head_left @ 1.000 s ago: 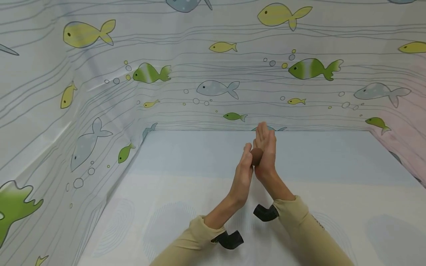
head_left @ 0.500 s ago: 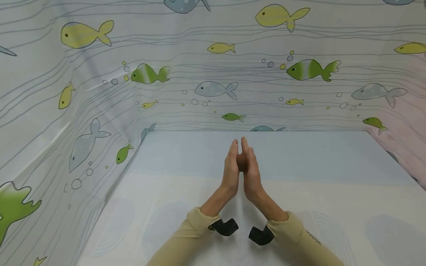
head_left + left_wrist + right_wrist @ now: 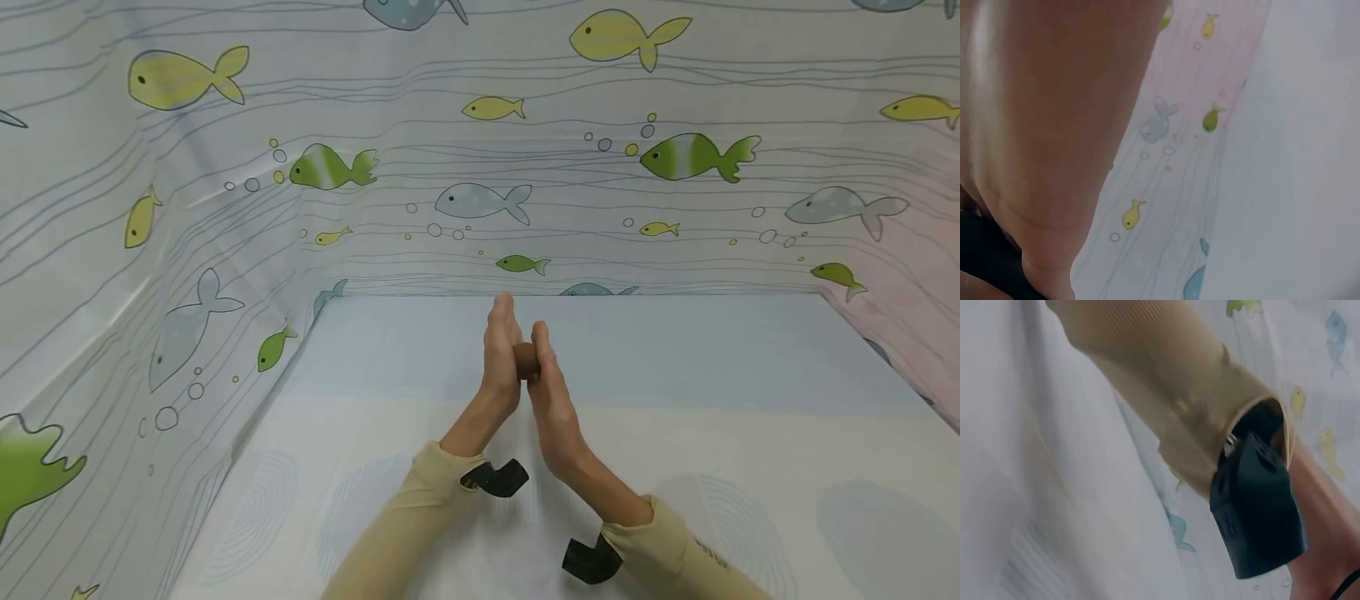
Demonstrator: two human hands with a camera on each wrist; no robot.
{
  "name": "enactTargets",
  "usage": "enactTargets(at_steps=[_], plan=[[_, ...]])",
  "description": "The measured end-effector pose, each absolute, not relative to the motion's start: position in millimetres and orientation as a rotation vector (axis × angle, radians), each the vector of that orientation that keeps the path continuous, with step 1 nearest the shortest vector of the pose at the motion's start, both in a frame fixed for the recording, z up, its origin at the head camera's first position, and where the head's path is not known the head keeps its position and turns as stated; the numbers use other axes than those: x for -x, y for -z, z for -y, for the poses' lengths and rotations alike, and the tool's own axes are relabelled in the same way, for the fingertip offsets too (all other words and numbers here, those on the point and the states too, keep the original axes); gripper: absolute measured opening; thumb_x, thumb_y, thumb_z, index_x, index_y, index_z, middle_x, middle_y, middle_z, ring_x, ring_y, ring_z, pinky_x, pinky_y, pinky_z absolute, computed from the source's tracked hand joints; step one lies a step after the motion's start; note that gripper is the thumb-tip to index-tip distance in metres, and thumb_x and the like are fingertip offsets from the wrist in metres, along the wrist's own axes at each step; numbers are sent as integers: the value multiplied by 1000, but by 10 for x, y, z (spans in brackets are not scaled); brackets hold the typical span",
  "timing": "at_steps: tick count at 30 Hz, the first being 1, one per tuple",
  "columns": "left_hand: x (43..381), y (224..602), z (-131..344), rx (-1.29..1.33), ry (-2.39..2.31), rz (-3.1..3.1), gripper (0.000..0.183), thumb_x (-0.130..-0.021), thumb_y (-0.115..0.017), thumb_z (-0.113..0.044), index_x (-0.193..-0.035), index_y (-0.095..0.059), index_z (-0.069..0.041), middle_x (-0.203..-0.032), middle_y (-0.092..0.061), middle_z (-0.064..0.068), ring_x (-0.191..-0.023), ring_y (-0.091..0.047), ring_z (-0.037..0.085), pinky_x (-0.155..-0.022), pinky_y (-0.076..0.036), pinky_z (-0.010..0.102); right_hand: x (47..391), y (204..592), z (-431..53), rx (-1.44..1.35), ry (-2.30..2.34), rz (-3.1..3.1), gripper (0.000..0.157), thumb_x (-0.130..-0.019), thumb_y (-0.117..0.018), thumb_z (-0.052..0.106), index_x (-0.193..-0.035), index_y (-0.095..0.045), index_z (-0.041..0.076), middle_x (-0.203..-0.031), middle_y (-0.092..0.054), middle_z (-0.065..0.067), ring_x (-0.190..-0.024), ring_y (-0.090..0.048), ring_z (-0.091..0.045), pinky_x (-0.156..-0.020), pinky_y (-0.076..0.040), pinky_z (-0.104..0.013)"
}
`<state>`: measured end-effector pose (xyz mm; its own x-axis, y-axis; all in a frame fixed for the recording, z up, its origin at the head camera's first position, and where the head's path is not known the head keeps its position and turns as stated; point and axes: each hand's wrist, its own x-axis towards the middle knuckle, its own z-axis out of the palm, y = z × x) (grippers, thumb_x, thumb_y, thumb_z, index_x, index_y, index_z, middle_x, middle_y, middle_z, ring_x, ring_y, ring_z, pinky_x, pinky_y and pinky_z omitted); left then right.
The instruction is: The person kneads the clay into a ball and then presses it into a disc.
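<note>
A small round brown ball sits between my two palms in the head view, its sides partly hidden by them. My left hand presses on it from the left, fingers straight and pointing away from me. From the other side my right hand lies flat against it, also with straight fingers. The left fingertips reach farther forward than the right ones. In the left wrist view, bare skin fills the left side and hides the ball. The right wrist view holds a beige sleeve and a black wrist device, with no ball visible.
Below the hands spreads a white and pale blue table cover. Behind it rises a fish-patterned curtain, which continues along the left side and turns pinkish at the right. Black curved wrist mounts stick out from both cuffs.
My palms have slid past each other around the ball: the left hand has moved forward, the right hand back. Both hands and the ball have shifted left.
</note>
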<state>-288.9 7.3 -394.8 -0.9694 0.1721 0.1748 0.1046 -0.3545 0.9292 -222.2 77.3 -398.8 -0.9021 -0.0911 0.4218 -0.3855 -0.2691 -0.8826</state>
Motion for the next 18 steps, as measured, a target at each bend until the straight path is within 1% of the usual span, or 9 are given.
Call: enactTargets(at_steps=[1, 2, 3, 4, 5, 6, 9, 13, 18], plan=[[2908, 3931, -70, -381, -2535, -1744, 77, -100, -26, -56, -160, -4, -12, -166, -1, -5, -152, 0, 10, -122, -5, 33, 2210, 3988, -775, -610, -2298, 1769, 58, -109, -9, 36, -123, -44, -9, -110, -42, -18, -127, -32, -20, -113, -15, -40], [2923, 3916, -67, -391, -2547, -1724, 77, -100, -25, -55, -160, -3, -12, -166, 0, -5, -152, 1, 10, -122, -4, 33, 2191, 3992, -780, -626, -2311, 1764, 62, -108, -9, 37, -137, -37, -10, -126, -39, -20, -137, -25, -20, -117, -10, -43], [2936, 3901, -65, -399, -2557, -1714, 76, -101, -25, -54, -160, -2, -11, -166, 1, -4, -152, 2, 11, -123, -4, 33, 2175, 4002, -786, -639, -2316, 1761, 62, -108, -8, 37, -150, -23, -7, -143, -31, -20, -145, -14, -21, -120, -4, -46], [2943, 3884, -64, -401, -2568, -1705, 76, -101, -25, -54, -160, -3, -11, -166, 1, -3, -152, 2, 12, -123, -3, 33, 2158, 4009, -790, -654, -2317, 1756, 63, -108, -8, 37, -156, -7, -3, -156, -17, -19, -150, -4, -23, -120, 1, -50], [2947, 3870, -63, -407, -2574, -1699, 75, -101, -25, -53, -160, -2, -11, -166, 2, -2, -152, 2, 13, -123, -3, 34, 2149, 4013, -793, -661, -2321, 1753, 64, -108, -8, 38, -157, 0, -3, -162, -5, -15, -151, 2, -25, -120, 3, -52], [2949, 3860, -64, -408, -2576, -1697, 75, -101, -26, -53, -160, -3, -12, -167, 2, -1, -152, 2, 13, -123, -3, 34, 2134, 4022, -798, -661, -2329, 1750, 63, -108, -8, 38, -156, 11, 2, -164, 8, -10, -151, 10, -25, -120, 5, -54], [2929, 3847, -85, -412, -2579, -1697, 75, -101, -27, -53, -160, -4, -12, -167, 1, -1, -152, 2, 14, -123, -3, 35, 2134, 4027, -809, -662, -2330, 1737, 65, -107, -8, 40, -156, 9, 1, -165, 9, -11, -152, 10, -27, -120, 5, -55], [2856, 3906, -138, -470, -2526, -1815, 72, -102, -26, -50, -160, -8, -12, -166, -4, -3, -152, -2, 12, -123, -5, 37, 2175, 4014, -845, -584, -2365, 1729, 69, -106, -8, 46, -157, 7, 1, -166, 8, -8, -152, 8, -23, -121, 3, -50], [2729, 4047, -213, -634, -2363, -2078, 68, -103, -25, -44, -158, -14, -5, -166, -11, 4, -152, -5, 17, -123, -6, 42, 2297, 3987, -916, -420, -2407, 1675, 69, -106, -11, 49, -159, 0, 6, -167, -2, -3, -153, -1, -17, -123, -2, -42]])
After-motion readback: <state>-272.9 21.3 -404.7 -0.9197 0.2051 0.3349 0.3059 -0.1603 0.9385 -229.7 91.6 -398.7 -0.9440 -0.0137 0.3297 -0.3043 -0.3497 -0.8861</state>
